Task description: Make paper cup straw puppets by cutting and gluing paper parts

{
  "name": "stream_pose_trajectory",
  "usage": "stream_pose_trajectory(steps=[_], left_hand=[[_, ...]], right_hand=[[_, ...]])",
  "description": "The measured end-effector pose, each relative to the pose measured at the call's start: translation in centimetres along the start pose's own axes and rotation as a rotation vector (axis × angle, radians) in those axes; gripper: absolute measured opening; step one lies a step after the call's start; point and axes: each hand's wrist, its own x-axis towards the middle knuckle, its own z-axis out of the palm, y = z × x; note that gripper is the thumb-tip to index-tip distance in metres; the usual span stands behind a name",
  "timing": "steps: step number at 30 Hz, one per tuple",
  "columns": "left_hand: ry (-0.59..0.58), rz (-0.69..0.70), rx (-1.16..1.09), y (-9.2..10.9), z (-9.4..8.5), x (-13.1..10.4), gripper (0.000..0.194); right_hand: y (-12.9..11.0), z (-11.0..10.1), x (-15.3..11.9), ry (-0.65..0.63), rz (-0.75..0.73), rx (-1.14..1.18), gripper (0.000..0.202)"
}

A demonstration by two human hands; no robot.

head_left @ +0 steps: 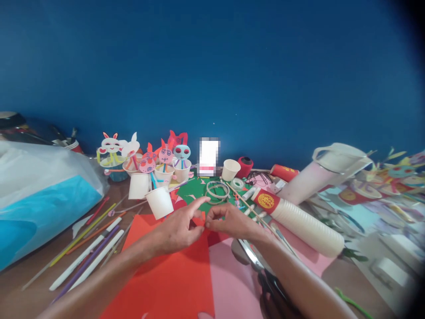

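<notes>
My left hand (179,227) is above the red sheet of paper (169,279), its index finger stretched out and its thumb bent toward the other fingers in a pinch. Facing it, my right hand (230,220) has thumb and fingertips pressed together. The fingertips of both hands nearly meet; anything small between them blends with the red behind and cannot be made out. Under my right forearm lie black-handled scissors (254,259) on pink paper (229,279). Just beyond my left hand a white paper cup (160,203) is tilted.
Paper cups with cut-out animal faces (166,155) stand at the back left. Stacked paper cups (308,226) and a white jug (318,170) are to the right. Markers (84,254) and a plastic bag (49,195) lie left. A tape roll (237,184) rests on green paper (192,191).
</notes>
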Motion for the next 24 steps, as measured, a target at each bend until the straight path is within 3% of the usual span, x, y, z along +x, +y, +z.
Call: stream_pose_trajectory(steps=[2,5,8,11,14,16,19,24], left_hand=[[-0.037,0.014,-0.009,0.1,0.0,0.0,0.065],[-0.002,0.013,-0.014,0.3,-0.6,-0.1,0.062],[0.083,-0.021,-0.018,0.4,-2.7,-0.1,0.05],[0.322,-0.08,0.024,-0.4,-6.1,-0.4,0.034],[0.537,-0.127,0.1,-1.9,-9.1,-1.0,0.033],[0.632,-0.183,0.122,-2.9,-10.3,-1.5,0.035],[0.684,-0.257,0.127,-4.3,-10.4,-2.2,0.035],[0.679,-0.33,0.074,-5.8,-8.6,-2.3,0.032]], right_hand=[[-0.2,0.0,0.1,-0.029,0.002,0.016,0.008],[-0.7,-0.1,0.3,-0.026,-0.014,0.047,0.008],[-1.0,-0.7,0.6,0.02,-0.013,0.102,0.007],[-1.4,-1.5,0.9,0.072,-0.022,0.172,0.011],[-2.0,-2.1,0.9,0.124,-0.069,0.201,0.013],[-2.4,-2.2,0.8,0.151,-0.088,0.211,0.012],[-2.9,-2.2,0.7,0.169,-0.082,0.216,0.011],[-2.6,-2.1,0.6,0.17,-0.069,0.213,0.013]])
